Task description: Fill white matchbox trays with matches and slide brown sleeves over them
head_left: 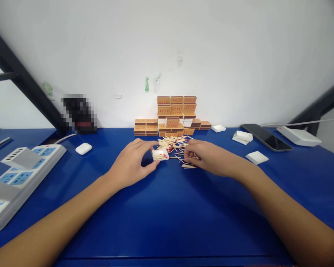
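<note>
Thumb and fingers of my left hand (pixel 130 161) grip the ends of a small white matchbox tray (pixel 165 152) on the table. Several red-tipped matches lie in that tray. My right hand (pixel 208 157) is closed in a pinch over the right side of a loose pile of matches (pixel 171 142). Its fingertips are partly hidden, and I cannot make out what is between them. A few matches (pixel 188 166) lie just below those fingers. Behind the pile, orange-and-brown matchboxes (pixel 176 108) are stacked against the wall.
The blue table (pixel 167 215) carries several empty white trays (pixel 256 157) at right, near a black phone (pixel 265 137) and a white flat device (pixel 298 136). At left are a white rounded case (pixel 84 148) and a power strip (pixel 30 174) with plugs.
</note>
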Demonstrator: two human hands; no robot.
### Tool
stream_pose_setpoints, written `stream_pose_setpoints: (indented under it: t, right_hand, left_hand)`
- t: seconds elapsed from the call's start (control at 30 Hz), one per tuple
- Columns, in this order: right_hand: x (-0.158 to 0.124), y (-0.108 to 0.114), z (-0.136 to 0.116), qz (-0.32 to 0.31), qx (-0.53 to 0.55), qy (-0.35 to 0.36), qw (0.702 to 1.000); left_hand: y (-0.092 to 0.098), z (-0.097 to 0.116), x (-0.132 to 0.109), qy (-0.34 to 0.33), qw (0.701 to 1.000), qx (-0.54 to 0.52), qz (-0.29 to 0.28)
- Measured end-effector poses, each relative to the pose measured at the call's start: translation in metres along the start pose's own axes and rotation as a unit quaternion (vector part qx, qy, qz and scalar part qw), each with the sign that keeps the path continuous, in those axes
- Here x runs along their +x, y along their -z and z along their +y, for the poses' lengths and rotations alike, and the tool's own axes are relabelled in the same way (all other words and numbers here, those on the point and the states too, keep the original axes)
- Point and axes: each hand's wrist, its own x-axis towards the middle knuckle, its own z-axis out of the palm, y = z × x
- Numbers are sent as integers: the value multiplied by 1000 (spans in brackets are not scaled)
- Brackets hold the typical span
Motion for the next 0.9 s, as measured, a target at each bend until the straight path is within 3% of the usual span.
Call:
stream_pose_setpoints:
  t: [0.13,0.33,0.5,0.77,0.9]
  right_hand:
    - [-2,4,-2,-11,-1,2,1000]
    - [8,-11,-9,81,-12,-21,996]
    - [14,-19,-14,62,4,-51,997]
    - [7,-1,-9,90,76,-28,993]
    - [2,8,-2,71,43,-40,996]
  left_hand:
    - [-1,0,0,2,1000,0,5]
    - [-2,0,-1,7,1000,4,3]
    - [-3,0,-1,5,1000,8,5]
    - [-2,-1,-1,3,1000,9,12]
    - [-2,-1,0,5,1000,9,8]
